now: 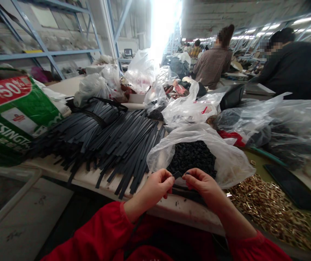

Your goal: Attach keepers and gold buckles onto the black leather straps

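Observation:
My left hand (156, 185) is closed in a pinch on a dark strap (177, 175), whose short end sticks out toward the right. Close beside that end, my right hand (203, 185) pinches something small, mostly hidden by the fingertips. Both hands are above the table's front edge, just before an open plastic bag (233, 159) full of small black pieces (195, 156). Many long black straps (128, 141) lie in a spread pile to the left of my hands. To the right, gold-coloured metal buckles (264, 206) lie heaped on a round greenish tray (261, 163).
A green and red printed bag (13, 116) stands at the left, above a pale bin (21, 217). A flat dark piece (294, 186) rests on the tray. More plastic bags (193, 105) crowd the back. Two people (213, 65) sit farther off; blue shelving (49, 52) stands behind.

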Demonstrator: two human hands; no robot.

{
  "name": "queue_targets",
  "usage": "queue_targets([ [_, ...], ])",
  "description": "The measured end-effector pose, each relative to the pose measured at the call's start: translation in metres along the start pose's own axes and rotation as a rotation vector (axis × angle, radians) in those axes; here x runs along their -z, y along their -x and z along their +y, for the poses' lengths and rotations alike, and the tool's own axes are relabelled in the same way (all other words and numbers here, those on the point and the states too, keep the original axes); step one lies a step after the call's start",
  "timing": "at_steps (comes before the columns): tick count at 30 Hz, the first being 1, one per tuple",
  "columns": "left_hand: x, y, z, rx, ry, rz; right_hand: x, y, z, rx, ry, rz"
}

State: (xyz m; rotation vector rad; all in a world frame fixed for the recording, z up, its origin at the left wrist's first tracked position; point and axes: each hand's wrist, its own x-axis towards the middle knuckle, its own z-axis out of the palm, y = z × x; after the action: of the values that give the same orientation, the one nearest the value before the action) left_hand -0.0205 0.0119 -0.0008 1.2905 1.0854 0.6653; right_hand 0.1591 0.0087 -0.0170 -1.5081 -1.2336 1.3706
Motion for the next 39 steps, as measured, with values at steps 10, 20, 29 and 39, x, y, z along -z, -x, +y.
queue_targets([
  [10,-0.018,0.014,0.018,-0.150,-0.316,0.077,-0.009,0.035,-0.009,-0.124,-0.579,0.078],
  [20,-0.024,0.023,0.016,-0.145,-0.345,0.053,-0.010,0.042,0.005,0.015,-0.435,0.160],
  [29,-0.024,0.019,0.006,-0.173,-0.406,0.099,-0.018,0.047,0.004,0.009,-0.452,0.155],
  [39,-0.025,0.017,0.005,-0.143,-0.354,0.081,-0.021,0.042,0.019,-0.053,-0.587,0.186],
])
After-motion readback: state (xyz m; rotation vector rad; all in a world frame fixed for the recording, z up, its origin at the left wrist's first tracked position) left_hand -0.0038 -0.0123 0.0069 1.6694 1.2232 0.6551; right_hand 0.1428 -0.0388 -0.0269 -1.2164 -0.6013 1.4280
